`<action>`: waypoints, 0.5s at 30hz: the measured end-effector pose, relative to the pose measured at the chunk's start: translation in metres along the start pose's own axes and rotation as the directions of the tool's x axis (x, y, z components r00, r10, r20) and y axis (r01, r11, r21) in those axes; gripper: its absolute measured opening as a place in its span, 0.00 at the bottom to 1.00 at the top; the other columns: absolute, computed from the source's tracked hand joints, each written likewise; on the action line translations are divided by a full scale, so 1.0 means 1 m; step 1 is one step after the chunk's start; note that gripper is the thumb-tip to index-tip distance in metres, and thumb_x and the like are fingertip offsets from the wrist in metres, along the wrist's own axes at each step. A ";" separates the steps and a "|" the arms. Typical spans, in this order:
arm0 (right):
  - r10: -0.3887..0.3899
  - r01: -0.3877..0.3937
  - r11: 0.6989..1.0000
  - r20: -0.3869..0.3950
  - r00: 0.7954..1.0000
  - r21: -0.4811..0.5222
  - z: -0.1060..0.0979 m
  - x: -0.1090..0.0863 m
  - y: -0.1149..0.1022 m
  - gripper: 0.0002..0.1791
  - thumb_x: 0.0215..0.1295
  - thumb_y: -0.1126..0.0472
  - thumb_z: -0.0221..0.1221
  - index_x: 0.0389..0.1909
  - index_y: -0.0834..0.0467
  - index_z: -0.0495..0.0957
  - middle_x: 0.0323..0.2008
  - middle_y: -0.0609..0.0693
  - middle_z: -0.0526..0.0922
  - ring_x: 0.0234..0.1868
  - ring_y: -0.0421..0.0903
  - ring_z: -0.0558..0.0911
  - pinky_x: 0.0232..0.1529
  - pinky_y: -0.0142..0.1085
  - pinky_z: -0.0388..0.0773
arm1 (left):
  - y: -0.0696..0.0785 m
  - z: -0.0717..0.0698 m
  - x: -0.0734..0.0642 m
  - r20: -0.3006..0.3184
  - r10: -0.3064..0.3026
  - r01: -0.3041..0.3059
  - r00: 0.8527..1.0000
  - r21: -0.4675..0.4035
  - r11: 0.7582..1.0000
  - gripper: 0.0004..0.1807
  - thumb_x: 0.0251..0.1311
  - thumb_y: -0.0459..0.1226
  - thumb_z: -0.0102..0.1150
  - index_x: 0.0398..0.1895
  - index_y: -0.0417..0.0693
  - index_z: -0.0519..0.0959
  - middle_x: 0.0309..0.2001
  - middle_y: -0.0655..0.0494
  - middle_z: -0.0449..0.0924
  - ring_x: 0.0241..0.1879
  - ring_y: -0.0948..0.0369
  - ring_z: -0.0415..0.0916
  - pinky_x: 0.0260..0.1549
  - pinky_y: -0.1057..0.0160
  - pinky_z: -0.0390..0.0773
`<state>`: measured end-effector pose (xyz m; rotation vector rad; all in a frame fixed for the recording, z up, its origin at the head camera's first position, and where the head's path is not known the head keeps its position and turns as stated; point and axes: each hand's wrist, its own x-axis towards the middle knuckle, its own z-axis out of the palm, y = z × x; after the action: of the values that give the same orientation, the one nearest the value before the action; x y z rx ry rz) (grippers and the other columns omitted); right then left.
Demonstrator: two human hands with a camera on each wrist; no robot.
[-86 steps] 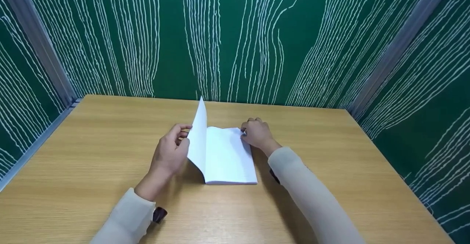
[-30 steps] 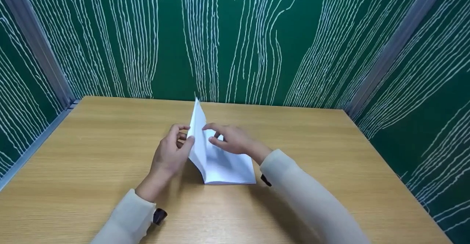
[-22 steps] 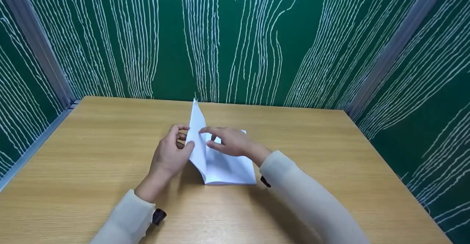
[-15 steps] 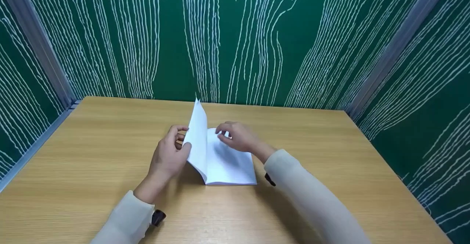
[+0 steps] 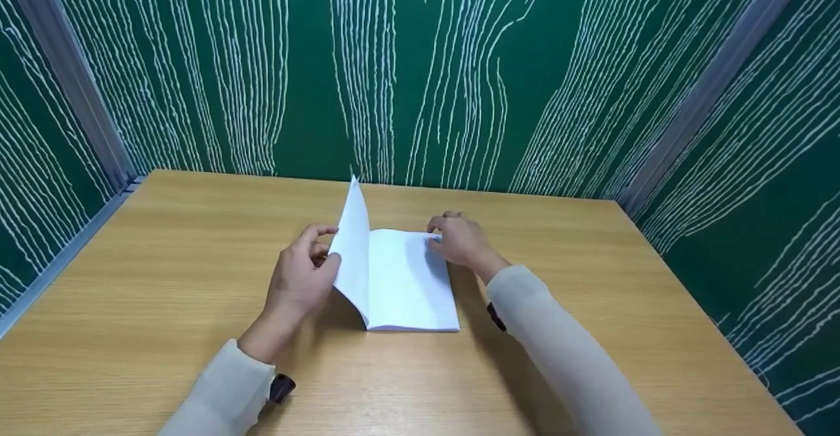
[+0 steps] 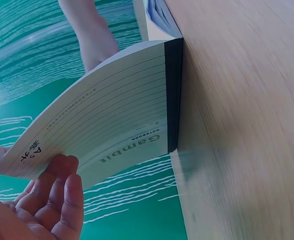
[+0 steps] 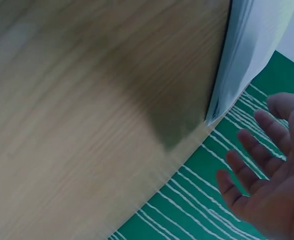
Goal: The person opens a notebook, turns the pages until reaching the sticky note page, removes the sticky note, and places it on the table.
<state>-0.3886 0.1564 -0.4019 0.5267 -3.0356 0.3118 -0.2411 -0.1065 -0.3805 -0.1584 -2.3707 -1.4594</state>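
An open notebook lies on the wooden table, its right-hand pages blank and flat. My left hand holds the raised left part upright, thumb on the page side and fingers behind. In the left wrist view the pale cover shows ruled lines, the words "Gambit NOTEBOOK" and a dark spine against the table. At the far right corner of the pages is my right hand. Its fingers, loosely bent in the right wrist view, hold nothing, close to the page edges.
The wooden table reaches around the notebook on all sides. Green panels with wavy white lines stand behind and at both sides, joined by grey posts. A dark wrist device sits by the left sleeve.
My right hand reached left to the raised leaves, then drew back right to the far corner of the flat pages. The left hand keeps its hold; the raised part now includes more leaves.
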 end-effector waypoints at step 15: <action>0.095 -0.074 0.986 0.145 0.985 -0.147 0.009 0.001 0.012 0.31 0.62 0.43 0.60 0.64 0.52 0.73 0.59 0.60 0.71 0.56 0.58 0.67 0.57 0.58 0.66 | -0.003 0.001 -0.001 -0.013 0.017 -0.017 1.000 0.024 1.000 0.18 0.63 0.35 0.50 0.56 0.52 0.77 0.39 0.54 0.83 0.33 0.56 0.74 0.33 0.58 0.72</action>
<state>-0.3934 0.1658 -0.4129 0.4312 -3.2008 0.0615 -0.2416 -0.1074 -0.3837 -0.1620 -2.3693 -1.4197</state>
